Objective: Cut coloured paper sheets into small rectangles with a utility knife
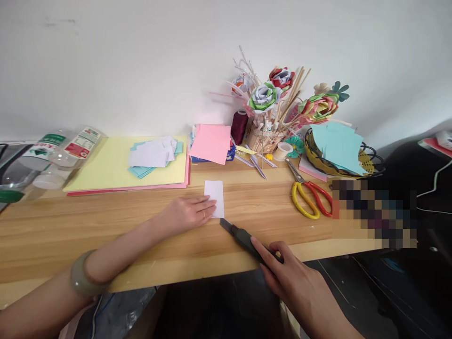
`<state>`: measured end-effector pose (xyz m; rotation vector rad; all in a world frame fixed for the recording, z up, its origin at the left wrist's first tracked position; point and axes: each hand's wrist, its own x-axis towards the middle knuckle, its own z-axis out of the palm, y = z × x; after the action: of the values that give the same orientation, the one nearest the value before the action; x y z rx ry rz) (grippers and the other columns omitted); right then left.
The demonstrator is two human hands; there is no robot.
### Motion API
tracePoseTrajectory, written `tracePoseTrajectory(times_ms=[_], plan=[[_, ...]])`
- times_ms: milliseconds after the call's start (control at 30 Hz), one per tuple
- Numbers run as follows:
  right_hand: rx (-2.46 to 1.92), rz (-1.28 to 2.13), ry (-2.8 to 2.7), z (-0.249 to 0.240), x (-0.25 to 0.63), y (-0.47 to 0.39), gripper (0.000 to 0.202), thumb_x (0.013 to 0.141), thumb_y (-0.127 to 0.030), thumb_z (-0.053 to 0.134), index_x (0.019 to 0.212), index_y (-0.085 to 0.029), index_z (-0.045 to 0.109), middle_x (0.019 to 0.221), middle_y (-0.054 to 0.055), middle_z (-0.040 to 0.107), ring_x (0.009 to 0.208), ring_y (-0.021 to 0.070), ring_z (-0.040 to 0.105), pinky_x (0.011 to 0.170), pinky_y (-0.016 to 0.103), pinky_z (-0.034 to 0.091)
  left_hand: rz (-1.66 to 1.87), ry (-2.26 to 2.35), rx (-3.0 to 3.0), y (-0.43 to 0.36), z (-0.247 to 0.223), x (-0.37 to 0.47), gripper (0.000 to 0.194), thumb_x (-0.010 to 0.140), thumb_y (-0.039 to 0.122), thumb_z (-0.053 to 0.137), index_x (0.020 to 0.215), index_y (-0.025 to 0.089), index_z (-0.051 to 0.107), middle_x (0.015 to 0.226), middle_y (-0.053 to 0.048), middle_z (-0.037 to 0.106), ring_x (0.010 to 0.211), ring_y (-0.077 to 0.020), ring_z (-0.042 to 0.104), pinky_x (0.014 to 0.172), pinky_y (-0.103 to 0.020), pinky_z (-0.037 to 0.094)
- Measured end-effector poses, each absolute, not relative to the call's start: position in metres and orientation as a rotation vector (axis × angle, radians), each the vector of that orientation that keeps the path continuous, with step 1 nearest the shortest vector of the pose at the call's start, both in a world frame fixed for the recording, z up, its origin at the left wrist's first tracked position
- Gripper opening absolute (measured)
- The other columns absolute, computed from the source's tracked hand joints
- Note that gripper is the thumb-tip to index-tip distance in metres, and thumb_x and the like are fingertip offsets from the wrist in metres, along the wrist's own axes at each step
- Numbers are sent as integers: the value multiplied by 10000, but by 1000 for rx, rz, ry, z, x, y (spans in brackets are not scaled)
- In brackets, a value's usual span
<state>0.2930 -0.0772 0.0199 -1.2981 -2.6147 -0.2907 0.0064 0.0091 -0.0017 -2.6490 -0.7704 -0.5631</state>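
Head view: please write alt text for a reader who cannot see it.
The left hand lies on a small white paper on a wooden table; the right hand holds a utility knife, blade near the paper's corner. Paper flowers stand behind.

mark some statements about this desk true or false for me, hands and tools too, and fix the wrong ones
1. The right hand holds a cutter. True.
2. The left hand rests on a pink sheet. False: its fingers lie on a small white paper.
3. The scissors have one yellow handle and one red. True.
4. The bracelet is on the right forearm. False: it is on the left.
5. Teal sheets lie in the woven basket. True.
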Motion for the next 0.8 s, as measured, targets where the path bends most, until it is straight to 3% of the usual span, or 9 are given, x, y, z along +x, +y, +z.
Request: tracePoseTrajectory(times_ms=[167,233,333,433,600,800], plan=[[-1308,-297,-2598,22,288,-78,408,967,-229,206,1248,-175,497,833,17,580,477,104,613,314,227,429,-732,-953,-2741,19,5,10,326,969,297,409,957,164,706,966,-26,736,920,-169,689,863,-314,549],[-1311,-301,-2593,23,287,-79,405,967,-232,211,1232,-172,511,828,18,577,476,103,613,304,223,420,-720,-1061,-2735,27,6,15,377,986,317,351,1027,146,685,1055,-52,711,1029,-186,646,917,-334,513],[-1301,-304,-2603,25,285,-80,412,968,-232,204,1222,-165,521,826,22,578,442,96,596,301,223,418,-510,-1207,-2791,38,3,22,438,992,356,300,1274,106,523,1364,-103,498,1297,-234,417,1043,-429,385],[-1308,-328,-2597,25,283,-81,422,969,-230,190,1215,-166,527,804,17,578,401,93,571,291,228,405,-222,-1320,-2872,41,-2,28,495,993,388,278,1404,119,336,1489,-106,290,1387,-236,240,1093,-501,263],[-1325,-416,-2603,25,280,-82,412,952,-194,212,1214,-162,528,672,-22,534,400,112,566,281,227,377,-16,-1417,-2927,36,-7,31,538,999,396,210,1449,101,199,1528,-104,151,1414,-211,141,1109,-495,194],[-1354,-371,-2713,22,282,-84,421,911,-163,318,1314,-143,437,721,-15,560,401,88,535,330,198,397,-30,-1418,-2934,35,-6,31,543,997,410,187,1459,125,171,1535,-93,141,1417,-202,124,1121,-474,146]])
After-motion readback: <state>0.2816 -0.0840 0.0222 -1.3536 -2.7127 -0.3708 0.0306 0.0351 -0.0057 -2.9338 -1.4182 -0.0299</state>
